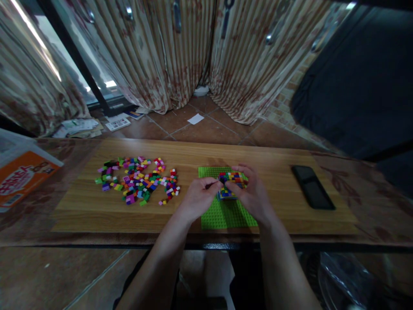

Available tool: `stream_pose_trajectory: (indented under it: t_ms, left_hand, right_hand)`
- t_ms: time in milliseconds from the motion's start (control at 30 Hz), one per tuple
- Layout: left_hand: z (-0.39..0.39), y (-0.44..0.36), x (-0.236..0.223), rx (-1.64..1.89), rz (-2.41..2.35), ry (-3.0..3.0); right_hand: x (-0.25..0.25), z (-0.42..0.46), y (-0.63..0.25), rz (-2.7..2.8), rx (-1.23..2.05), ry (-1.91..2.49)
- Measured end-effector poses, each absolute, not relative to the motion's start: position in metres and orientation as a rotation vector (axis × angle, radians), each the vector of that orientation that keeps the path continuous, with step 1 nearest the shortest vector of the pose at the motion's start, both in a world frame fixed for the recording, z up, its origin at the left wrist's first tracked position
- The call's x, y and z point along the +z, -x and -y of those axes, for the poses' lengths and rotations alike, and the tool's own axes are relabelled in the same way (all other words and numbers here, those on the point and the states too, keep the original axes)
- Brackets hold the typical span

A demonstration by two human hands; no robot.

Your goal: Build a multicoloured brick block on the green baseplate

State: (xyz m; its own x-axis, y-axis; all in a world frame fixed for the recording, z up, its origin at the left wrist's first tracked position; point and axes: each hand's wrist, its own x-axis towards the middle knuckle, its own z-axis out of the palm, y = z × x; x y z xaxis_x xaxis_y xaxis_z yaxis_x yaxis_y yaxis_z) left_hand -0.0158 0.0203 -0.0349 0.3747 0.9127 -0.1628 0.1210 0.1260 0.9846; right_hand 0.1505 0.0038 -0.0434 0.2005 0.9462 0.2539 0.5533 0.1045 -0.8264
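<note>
Left hand (198,198) is pinching narrowly, contents unclear; right hand (254,194), fingers wide, is spanning the brick block (227,195), ideally steadying it for straight pressing.

Bricks (137,183): hard plast., bit shiny. Base (226,218): plast. too, v. bumpy. Worktop (277,165): smooth wood look, w/ soft shine. Phone (312,187): smooth, glossy. Curtains (180,56): matt cloth. Floor (222,125): hard tile.

From afar I see a board (280,219) on the bench (383,202): loose bricks (142,181) on its left, a baseplate (214,217) to their right carrying a brick build (229,192), and a phone (312,187) farther right. Left of the board sits a box (26,176); beyond the bench hang curtains (145,64).
</note>
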Motion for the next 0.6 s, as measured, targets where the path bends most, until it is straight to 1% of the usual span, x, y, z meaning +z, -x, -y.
stream_pose_trajectory:
  t_ms: [267,600]
  left_hand:
    - [-0.02,0.015,-0.036,0.759,-1.049,-1.314]
    - [-0.018,0.012,-0.032,0.763,-1.04,-1.339]
  right_hand:
    - [-0.056,-0.009,-0.149,1.32,0.658,1.558]
    - [-0.053,-0.009,-0.145,1.381,0.507,1.605]
